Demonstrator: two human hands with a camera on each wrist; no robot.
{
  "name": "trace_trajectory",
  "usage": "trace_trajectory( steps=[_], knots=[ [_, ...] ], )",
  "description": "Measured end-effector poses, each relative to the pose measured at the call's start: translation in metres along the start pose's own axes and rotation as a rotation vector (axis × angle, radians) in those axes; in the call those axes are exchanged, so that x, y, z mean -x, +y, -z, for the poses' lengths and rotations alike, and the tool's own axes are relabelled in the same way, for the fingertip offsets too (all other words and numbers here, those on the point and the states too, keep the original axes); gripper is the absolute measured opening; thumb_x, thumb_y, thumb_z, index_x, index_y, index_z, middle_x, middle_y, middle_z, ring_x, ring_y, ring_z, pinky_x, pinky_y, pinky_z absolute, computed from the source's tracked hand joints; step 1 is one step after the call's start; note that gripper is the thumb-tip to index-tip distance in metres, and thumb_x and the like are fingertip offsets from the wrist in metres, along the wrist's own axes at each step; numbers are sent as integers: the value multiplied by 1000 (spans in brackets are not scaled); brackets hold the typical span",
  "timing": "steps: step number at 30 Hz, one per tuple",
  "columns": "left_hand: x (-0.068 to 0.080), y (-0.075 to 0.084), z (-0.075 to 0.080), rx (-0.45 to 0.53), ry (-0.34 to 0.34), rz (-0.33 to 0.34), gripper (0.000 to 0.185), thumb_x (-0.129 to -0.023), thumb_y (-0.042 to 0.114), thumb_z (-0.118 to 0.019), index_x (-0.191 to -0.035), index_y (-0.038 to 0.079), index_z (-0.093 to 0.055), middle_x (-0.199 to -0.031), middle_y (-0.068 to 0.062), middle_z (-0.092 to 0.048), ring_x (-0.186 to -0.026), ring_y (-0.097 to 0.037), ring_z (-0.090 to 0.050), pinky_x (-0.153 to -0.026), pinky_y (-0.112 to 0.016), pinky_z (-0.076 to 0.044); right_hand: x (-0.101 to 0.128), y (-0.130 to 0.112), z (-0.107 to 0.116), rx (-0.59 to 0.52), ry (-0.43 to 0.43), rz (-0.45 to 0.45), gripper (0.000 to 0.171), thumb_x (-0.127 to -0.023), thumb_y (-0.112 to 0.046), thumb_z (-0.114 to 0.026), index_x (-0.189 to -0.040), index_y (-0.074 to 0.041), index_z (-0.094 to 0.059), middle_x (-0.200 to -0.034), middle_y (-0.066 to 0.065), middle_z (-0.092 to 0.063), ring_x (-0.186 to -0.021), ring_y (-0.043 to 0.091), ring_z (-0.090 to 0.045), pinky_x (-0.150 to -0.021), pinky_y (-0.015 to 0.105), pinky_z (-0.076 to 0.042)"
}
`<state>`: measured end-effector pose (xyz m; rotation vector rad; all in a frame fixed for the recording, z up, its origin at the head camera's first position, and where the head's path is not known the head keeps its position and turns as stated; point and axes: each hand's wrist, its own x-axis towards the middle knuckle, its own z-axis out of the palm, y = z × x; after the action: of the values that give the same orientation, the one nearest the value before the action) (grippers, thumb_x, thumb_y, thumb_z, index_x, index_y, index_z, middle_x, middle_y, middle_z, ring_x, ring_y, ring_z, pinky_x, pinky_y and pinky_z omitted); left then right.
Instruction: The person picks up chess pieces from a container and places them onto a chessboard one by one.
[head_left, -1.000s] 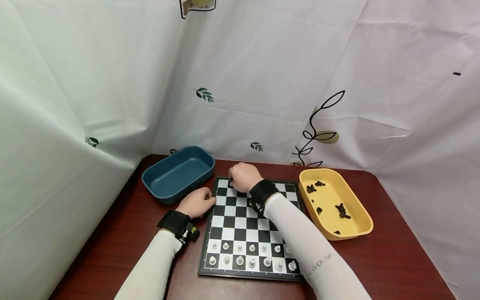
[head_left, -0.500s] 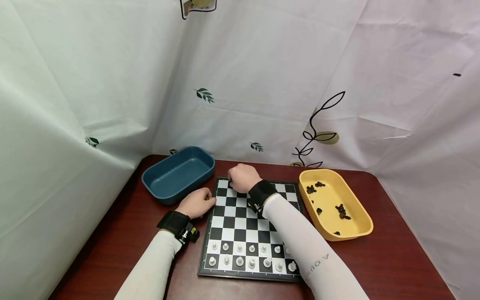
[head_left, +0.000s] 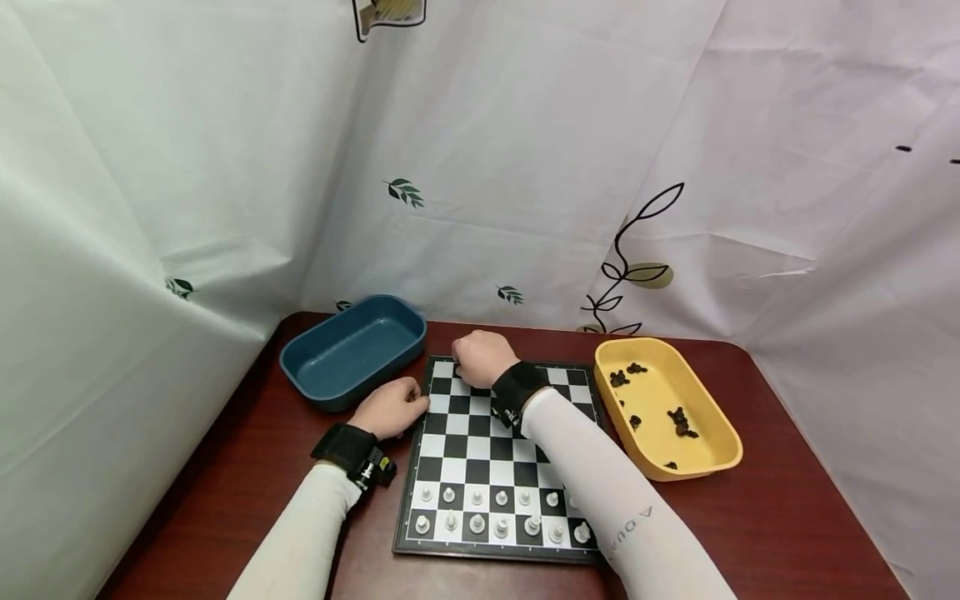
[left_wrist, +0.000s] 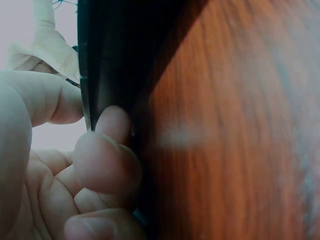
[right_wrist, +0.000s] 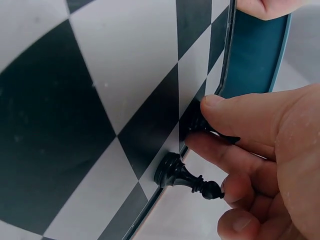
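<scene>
The black-and-white chessboard [head_left: 455, 423] lies on the table. My left hand [head_left: 388, 408] grips its left edge; in the left wrist view the fingertips [left_wrist: 107, 162] are curled at the board's dark rim. At the far left corner my right hand [head_left: 485, 358] pinches a black chess piece [right_wrist: 199, 124] between thumb and forefinger, its base close to a dark square. The fingers hide most of that piece. Beside it a black bishop [right_wrist: 187, 179] stands on the board. Two rows of white chess pieces [head_left: 501, 527] stand along the near side, partly hidden by the right forearm.
A yellow tub [head_left: 708, 400] with several black pieces [head_left: 681, 421] stands right of the board. At the back left is a blue tub [head_left: 341, 354], close to the left hand. A white printed cloth [head_left: 465, 167] hangs behind the table.
The head view has shifted slightly. Both hands keep nearly the same places at the board, and the pieces on it and in the tub stay put.
</scene>
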<state>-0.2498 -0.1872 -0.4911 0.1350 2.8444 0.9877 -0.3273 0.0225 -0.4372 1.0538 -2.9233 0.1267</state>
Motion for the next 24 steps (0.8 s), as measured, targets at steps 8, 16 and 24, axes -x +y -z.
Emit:
trace_trajectory(
  steps=[8, 16, 24],
  knots=[
    [-1, -3, -3, 3, 7, -14, 26, -106, 32, -63, -86, 15, -62, -64, -4, -59, -49, -23, -59, -54, -37, -46, -1, -1, -2, 12, 2, -24, 4, -101, -12, -77, -97, -12, -79, -85, 1, -74, -82, 19, -71, -75, 36, -58],
    [-1, 0, -1, 3, 5, -15, 26, -106, 32, -63, -87, 14, -62, -63, -5, -59, -49, -23, -59, -54, -38, -45, -1, 1, -3, 33, 25, -23, 6, -102, -14, -79, -96, -14, -79, -83, 1, -74, -82, 20, -72, -74, 37, -59],
    [-1, -1, -1, -3, 6, -18, 25, -105, 31, -63, -87, 14, -62, -64, -5, -59, -49, -23, -59, -55, -38, -46, -1, 1, -4, 49, 22, -7, 7, -102, -15, -78, -95, -15, -77, -85, 2, -74, -83, 20, -72, -73, 37, -59]
  ],
)
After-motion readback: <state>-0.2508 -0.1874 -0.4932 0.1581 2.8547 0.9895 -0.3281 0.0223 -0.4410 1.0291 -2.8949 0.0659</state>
